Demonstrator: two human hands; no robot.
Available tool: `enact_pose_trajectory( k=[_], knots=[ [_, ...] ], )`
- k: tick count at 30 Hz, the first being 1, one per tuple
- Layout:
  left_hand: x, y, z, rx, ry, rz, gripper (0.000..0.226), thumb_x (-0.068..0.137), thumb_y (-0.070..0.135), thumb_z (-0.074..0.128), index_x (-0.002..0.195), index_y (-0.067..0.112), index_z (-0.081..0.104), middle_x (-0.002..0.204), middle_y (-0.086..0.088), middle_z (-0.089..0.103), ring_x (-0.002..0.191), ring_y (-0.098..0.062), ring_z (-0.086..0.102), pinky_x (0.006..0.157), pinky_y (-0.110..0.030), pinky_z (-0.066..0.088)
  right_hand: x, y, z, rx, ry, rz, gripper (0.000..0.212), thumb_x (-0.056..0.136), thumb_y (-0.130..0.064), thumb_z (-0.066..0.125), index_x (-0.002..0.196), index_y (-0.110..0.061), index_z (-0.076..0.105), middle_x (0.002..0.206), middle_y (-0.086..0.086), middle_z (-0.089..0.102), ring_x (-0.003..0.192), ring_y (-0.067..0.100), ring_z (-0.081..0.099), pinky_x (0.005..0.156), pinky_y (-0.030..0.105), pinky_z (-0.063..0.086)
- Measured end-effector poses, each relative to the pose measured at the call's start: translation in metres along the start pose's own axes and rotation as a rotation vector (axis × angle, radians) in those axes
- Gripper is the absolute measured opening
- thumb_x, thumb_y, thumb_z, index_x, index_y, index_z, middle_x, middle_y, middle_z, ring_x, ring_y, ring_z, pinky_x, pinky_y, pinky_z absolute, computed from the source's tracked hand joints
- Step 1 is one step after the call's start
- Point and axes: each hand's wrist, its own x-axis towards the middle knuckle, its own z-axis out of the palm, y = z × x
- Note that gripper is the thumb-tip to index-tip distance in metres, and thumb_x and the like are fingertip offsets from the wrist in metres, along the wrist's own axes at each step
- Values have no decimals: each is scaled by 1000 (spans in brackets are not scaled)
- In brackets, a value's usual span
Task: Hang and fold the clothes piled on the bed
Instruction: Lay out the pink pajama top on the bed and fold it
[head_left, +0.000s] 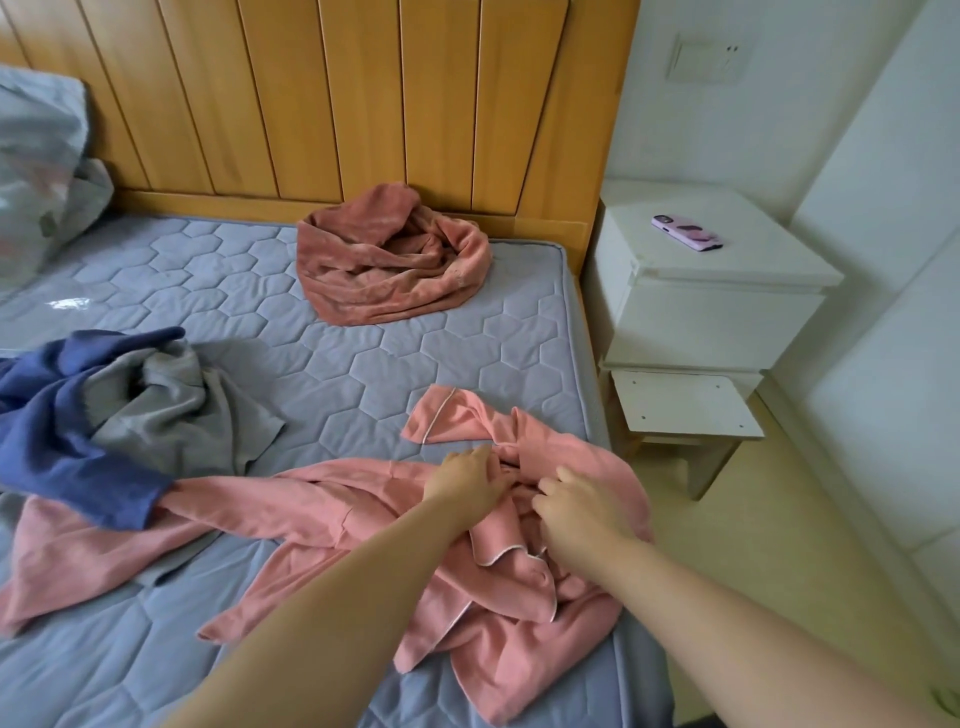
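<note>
Your left hand (467, 475) and right hand (576, 501) both grip the pink top (363, 499), crumpled at the mattress (322, 332) near-right corner, long axis running left-right. A blue garment (57, 415) overlaps its left sleeve. Beyond: grey garment (171, 410), rust towel (389, 260). Fingertips buried in folds.

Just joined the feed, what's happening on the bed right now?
A person is working on the pink pajama top, spread crumpled near the mattress edge. The left hand and right hand are both on its bunched middle, fingers curled into the fabric. Nothing looks folded yet: a blue and grey pile lies to the left, and a dusty-pink garment sits by the headboard.
</note>
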Motion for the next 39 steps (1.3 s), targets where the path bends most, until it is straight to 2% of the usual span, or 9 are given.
enact_pose_trajectory(
  k=[4, 9, 15, 19, 24, 29, 33, 35, 39],
  knots=[
    [13, 13, 8, -51, -39, -127, 50, 86, 28, 56, 132, 14, 43, 129, -10, 53, 122, -32, 45, 94, -39, 43, 12, 26, 4, 108, -170, 232, 39, 100, -32, 30, 123, -17, 58, 130, 12, 56, 124, 29, 45, 103, 36, 32],
    [17, 8, 14, -64, -24, -202, 52, 89, 16, 47, 139, 11, 33, 138, -14, 35, 125, -35, 39, 101, -40, 36, 21, 63, 13, 243, -132, 690, 47, 98, -36, 36, 139, -13, 39, 143, 11, 41, 130, 29, 39, 101, 37, 37],
    [22, 1, 15, -88, -34, -326, 45, 97, 37, 38, 129, 7, 47, 133, -14, 47, 122, -34, 48, 97, -40, 39, 35, 60, 20, 243, 201, 418, 25, 84, -23, 57, 107, -16, 65, 123, 4, 47, 122, 21, 42, 98, 27, 39],
    [25, 1, 11, -151, -71, -348, 35, 91, 37, 50, 108, 9, 63, 118, -13, 62, 112, -31, 57, 90, -34, 45, 46, 54, 32, 353, -44, 543, 43, 88, -37, 57, 126, -16, 53, 124, 6, 57, 112, 22, 53, 92, 27, 41],
    [21, 2, -3, -210, -102, -292, 23, 87, 36, 57, 84, 14, 59, 96, -8, 67, 98, -25, 60, 76, -30, 42, 52, 47, 29, 392, -100, 648, 52, 93, -60, 38, 94, -17, 66, 97, 6, 69, 93, 26, 63, 75, 30, 44],
    [6, 4, -24, -144, -50, -192, 29, 82, 23, 64, 58, 20, 48, 63, 2, 52, 73, -16, 51, 62, -25, 36, 50, 45, 7, 607, 173, 812, 17, 77, -2, 52, 92, -9, 55, 80, 2, 55, 69, 17, 49, 51, 8, 38],
    [-5, 7, -44, -190, 20, -119, 37, 85, 24, 65, 55, 23, 43, 60, 5, 47, 63, -14, 45, 55, -25, 32, 42, 46, -23, 744, 123, 689, 10, 74, -23, 62, 64, -22, 60, 89, -4, 49, 83, 16, 53, 70, 24, 42],
    [-12, 16, -55, -243, 100, -85, 44, 87, 20, 63, 51, 22, 37, 55, 7, 37, 55, -14, 37, 52, -27, 27, 38, 46, -46, 791, 148, 664, 34, 83, -14, 59, 52, -22, 48, 70, -1, 49, 75, 18, 49, 58, 25, 35],
    [-26, 46, -82, -410, 266, -57, 42, 88, 17, 62, 50, 16, 43, 53, 6, 39, 59, -15, 39, 55, -28, 29, 23, 46, -95, 820, 294, 647, 24, 89, -14, 59, 66, -7, 59, 67, 6, 56, 72, 22, 52, 56, 29, 32]
  ],
)
